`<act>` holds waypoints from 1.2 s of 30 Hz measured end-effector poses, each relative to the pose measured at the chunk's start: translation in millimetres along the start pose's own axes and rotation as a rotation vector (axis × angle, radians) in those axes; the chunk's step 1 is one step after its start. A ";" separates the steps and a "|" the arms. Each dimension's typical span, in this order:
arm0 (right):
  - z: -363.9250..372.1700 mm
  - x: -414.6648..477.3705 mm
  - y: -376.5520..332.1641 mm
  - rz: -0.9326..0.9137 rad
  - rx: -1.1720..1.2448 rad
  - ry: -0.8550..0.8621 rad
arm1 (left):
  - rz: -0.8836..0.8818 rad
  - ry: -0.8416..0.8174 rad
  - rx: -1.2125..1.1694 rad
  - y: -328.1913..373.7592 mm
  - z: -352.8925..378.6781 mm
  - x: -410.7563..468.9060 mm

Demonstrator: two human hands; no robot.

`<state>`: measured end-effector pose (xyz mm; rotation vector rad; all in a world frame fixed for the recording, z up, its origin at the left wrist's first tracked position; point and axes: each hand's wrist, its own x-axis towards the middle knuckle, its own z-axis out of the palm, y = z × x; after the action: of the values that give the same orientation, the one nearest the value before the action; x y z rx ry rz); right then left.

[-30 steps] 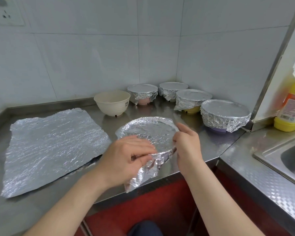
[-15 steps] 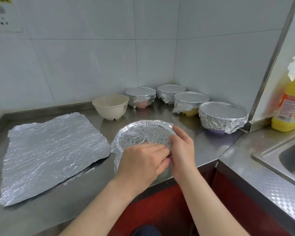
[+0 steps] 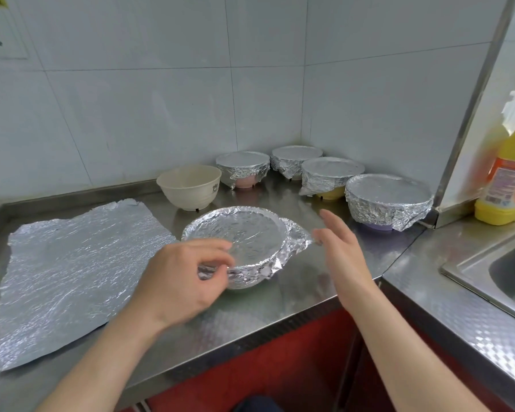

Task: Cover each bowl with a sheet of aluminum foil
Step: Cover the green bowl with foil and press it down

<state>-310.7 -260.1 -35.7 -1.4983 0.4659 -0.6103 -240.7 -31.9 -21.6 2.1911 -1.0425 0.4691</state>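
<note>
**Bowl (image 3: 244, 285) near the counter's front edge, one flap left to tuck**

The foil (image 3: 241, 233) is stretched over the rim and crimped down along the near side, but a flap (image 3: 298, 236) is left sticking out on the right. The crumpled skirt at the near-left rim is pinched by the left hand (image 3: 176, 281), its fingers (image 3: 211, 248) curled onto it. The right hand (image 3: 344, 257) is held just beside the flap without touching it, fingers (image 3: 330, 221) straight and spread. The bowl is best steadied by the left hand while the flap is folded down and pressed flat against the wall, so that the top is kept taut and untorn.

Half a second earlier both hands were bunched together at the near rim. Since then the right has been drawn away to the right and opened. The tail of foil that hung over the counter (image 3: 280, 304) edge a second ago has been tucked in. Behind, a cream bowl (image 3: 189, 188) is left uncovered, and a flat sheet (image 3: 72, 272) is laid ready at the left.
</note>
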 end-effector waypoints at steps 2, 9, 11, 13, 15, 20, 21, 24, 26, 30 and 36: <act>-4.2 11.1 1.5 0.038 -0.055 -0.098 | -0.014 0.021 0.029 8.6 3.3 -1.4; 11.6 30.0 -0.9 0.004 -0.188 -0.343 | 0.146 0.050 0.242 34.6 46.0 11.4; 13.9 32.2 4.1 -0.033 -0.197 -0.327 | 0.153 0.080 0.222 34.6 49.4 12.7; 14.2 34.3 8.7 -0.046 -0.190 -0.287 | 0.183 0.114 0.224 34.1 51.8 12.3; 16.2 36.1 11.0 -0.053 -0.170 -0.285 | 0.197 0.141 0.205 32.7 53.4 13.1; 30.2 28.8 11.4 -0.071 -0.091 -0.297 | 0.190 0.179 0.173 29.2 57.8 15.1; 31.0 25.9 11.8 -0.046 -0.041 -0.281 | 0.191 0.185 0.171 29.7 58.4 15.5; 31.6 18.8 13.2 0.104 0.206 -0.236 | 0.205 0.188 0.174 31.0 59.1 16.6; 31.3 18.0 18.4 0.160 0.293 -0.177 | 0.230 0.185 0.172 32.4 60.1 16.4; 48.4 11.7 23.0 0.142 0.204 -0.090 | 0.238 0.151 0.186 36.9 64.5 18.4; 59.5 -4.2 13.7 0.097 0.235 0.017 | 0.186 0.041 0.134 36.2 61.6 22.3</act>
<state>-275.1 -211.9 -47.7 -1.2414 0.4613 -0.5808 -253.0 -103.7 -38.6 2.1994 -1.2307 0.6826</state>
